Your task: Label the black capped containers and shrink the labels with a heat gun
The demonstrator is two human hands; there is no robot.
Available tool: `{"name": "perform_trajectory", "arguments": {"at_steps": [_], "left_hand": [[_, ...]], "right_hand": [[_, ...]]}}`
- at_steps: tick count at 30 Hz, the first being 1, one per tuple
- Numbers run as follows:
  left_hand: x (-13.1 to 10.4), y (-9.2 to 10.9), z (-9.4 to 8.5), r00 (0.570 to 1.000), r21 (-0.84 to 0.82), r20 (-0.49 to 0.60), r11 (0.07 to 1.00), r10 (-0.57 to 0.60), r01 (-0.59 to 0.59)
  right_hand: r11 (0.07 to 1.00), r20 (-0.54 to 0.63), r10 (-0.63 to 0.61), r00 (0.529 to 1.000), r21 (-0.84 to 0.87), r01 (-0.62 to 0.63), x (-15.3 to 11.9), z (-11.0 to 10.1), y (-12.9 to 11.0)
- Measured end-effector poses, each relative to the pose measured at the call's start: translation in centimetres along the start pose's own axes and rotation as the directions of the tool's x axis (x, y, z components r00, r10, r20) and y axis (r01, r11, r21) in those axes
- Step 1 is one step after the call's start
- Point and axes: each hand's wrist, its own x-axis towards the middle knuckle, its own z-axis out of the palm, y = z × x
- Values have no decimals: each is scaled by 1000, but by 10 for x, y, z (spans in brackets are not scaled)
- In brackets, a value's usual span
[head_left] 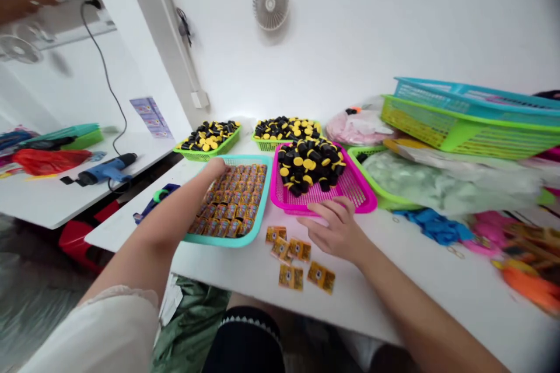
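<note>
Printed gold labels (300,249), five: loose on the counter (415,245), nearer the body than the right grip (336,230) and to its left; presumably laid there for short reach.
Right grip: fingers spread, holding nothing visible; over the near rim of the pink basket (291,208), contact uncertain.
Turquoise basket (231,240): left of the right grip, holding wrapped pieces (231,198) in rows, apparently to keep them ordered. The left forearm hides part of its left side.
Left grip (217,168): at that basket's far left edge; blurred, fingers hidden, state cannot be told.
Blue tape dispenser (153,207), apparently: left of the left grip, partly behind the forearm.
Black-and-yellow pieces (308,166): heaped in the pink basket, beyond the right grip; more fill two green baskets (205,155) farther back.
Pale bag (437,178) and stacked baskets (472,134): right of the right grip, crowding that side.
Wall fan (270,3): farthest, above all.
</note>
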Motion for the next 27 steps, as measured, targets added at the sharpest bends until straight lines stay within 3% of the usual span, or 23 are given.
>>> {"name": "perform_trajectory", "arguments": {"at_steps": [3,5,6,7,8,9,10,13,14,15,17,19,21,23,24,27], "left_hand": [[-35,3,-19,992,-20,-78,995,94,-96],[-78,-2,-30,963,-52,-169,974,210,-222],[-105,-7,-33,934,-65,-217,951,283,-303],[-135,-14,-33,855,-79,-325,890,404,-450],[-165,-23,-29,770,-84,-402,817,496,-570],[-195,-33,-22,711,-92,-422,754,562,-650],[-224,-43,-11,692,-106,-434,730,577,-676],[-294,-69,31,737,-174,-441,757,512,-630],[-311,-76,44,771,-214,-406,770,490,-602],[-325,-83,55,807,-264,-367,780,462,-567],[-348,-97,70,861,-358,-275,785,428,-504],[-368,-114,78,894,-410,-207,795,397,-448],[-386,-130,83,920,-437,-171,810,353,-392],[-400,-145,89,947,-480,-149,816,285,-321],[-404,-152,92,960,-502,-144,818,241,-281],[-398,-170,96,985,-560,-157,814,76,-152]], "right_hand": [[992,51,24,998,123,-31,-3,1,3],[964,156,46,987,253,-85,2,2,-6],[943,235,67,970,304,-139,6,3,-16],[921,331,112,937,320,-223,11,5,-29],[895,439,177,881,301,-329,17,9,-45],[869,530,237,814,258,-422,22,14,-62],[850,596,295,747,194,-490,25,20,-78],[799,765,370,527,29,-601,23,39,-116],[799,793,361,491,8,-601,19,45,-121],[809,803,347,485,5,-587,14,51,-123],[838,768,345,539,7,-545,1,62,-118],[862,725,336,601,21,-506,-10,69,-106],[861,694,366,620,0,-509,-14,66,-92],[861,646,391,656,-6,-508,-9,50,-80],[868,602,394,695,5,-497,-4,39,-76],[884,454,402,795,35,-466,16,4,-78]]}}
